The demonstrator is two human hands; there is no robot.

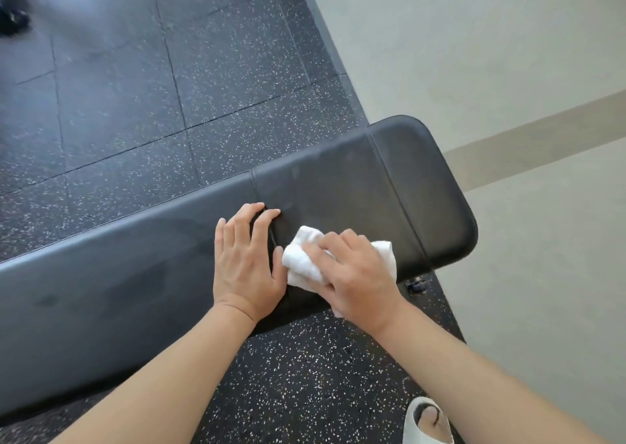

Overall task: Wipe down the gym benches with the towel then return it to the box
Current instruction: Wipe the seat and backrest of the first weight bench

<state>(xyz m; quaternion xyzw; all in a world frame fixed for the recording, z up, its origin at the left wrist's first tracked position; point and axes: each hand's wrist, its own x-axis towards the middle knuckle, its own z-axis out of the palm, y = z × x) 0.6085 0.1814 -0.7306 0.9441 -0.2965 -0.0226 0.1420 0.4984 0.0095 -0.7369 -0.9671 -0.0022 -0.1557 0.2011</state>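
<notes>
Fingers: those of the right hand were curled over the towel, pinning it to the pad; the left hand's fingers lay straight and slightly apart, gripping nothing
Foot: a pale slipper showed at the bottom edge of the view, on the speckled rubber floor on the near side of the bench
Left hand: the left hand rested flat on the bench, across the seam nearest the person, just beside the towel
Towel: white and bunched, it sat near the near long edge of the bench, between the two seams, mostly under the right hand
Bench end: past the second seam, the rounded right end of the bench reached out over the pale floor
Bench left: the long stretch toward the left edge of the view showed faint dull smears; whether those were damp marks or glare I cannot tell
Far floor: beyond the far long edge lay dark speckled tiles, with a blurred black object in the top left corner
Progress: by my judgement the wiping was under way on this one bench, mid-length
Left to do: the rest of this bench's surface, any other benches, and the return of the towel; neither other benches nor the box appeared in view
</notes>
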